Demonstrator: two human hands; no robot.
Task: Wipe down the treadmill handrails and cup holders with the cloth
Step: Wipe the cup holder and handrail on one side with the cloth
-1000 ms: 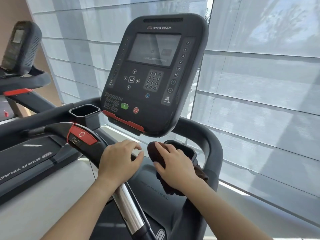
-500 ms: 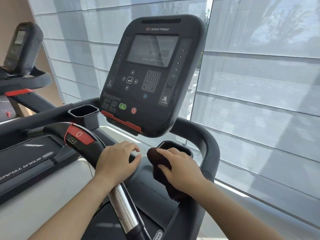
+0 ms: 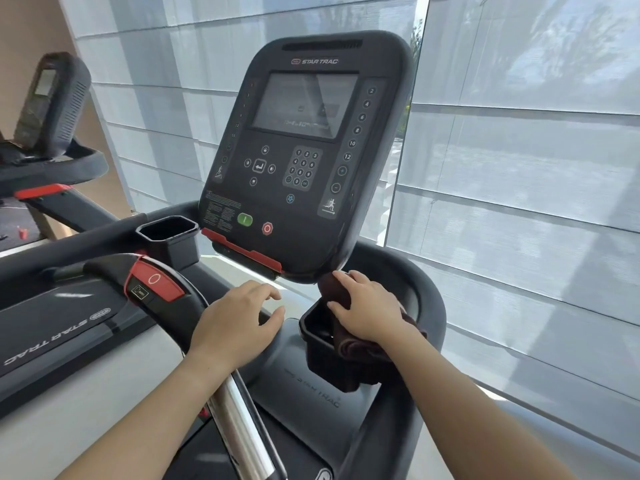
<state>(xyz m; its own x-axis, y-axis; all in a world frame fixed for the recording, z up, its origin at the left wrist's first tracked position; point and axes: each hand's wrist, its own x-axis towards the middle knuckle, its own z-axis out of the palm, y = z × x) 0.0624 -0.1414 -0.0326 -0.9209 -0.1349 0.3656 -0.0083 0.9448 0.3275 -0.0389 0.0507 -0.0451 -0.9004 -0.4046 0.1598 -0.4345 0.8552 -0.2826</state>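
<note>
A dark brown cloth (image 3: 349,348) lies over the rim of the right cup holder (image 3: 313,327), just below the treadmill console. My right hand (image 3: 367,311) presses down on the cloth, fingers curled over its far end. My left hand (image 3: 235,325) rests on the centre handlebar (image 3: 239,424) where the black grip meets the chrome section, fingers loosely spread. The left cup holder (image 3: 168,233) stands uncovered beside the console. The black right handrail (image 3: 427,306) curves round behind my right hand.
The Star Trac console (image 3: 304,150) hangs right above my hands, with a red stop button (image 3: 156,280) on the handlebar to the left. A second treadmill (image 3: 48,109) stands at the far left. Window blinds (image 3: 519,168) fill the right side.
My right hand has slid the cloth forward from the deck panel onto the right cup holder's rim. My left hand stays on the handlebar.
</note>
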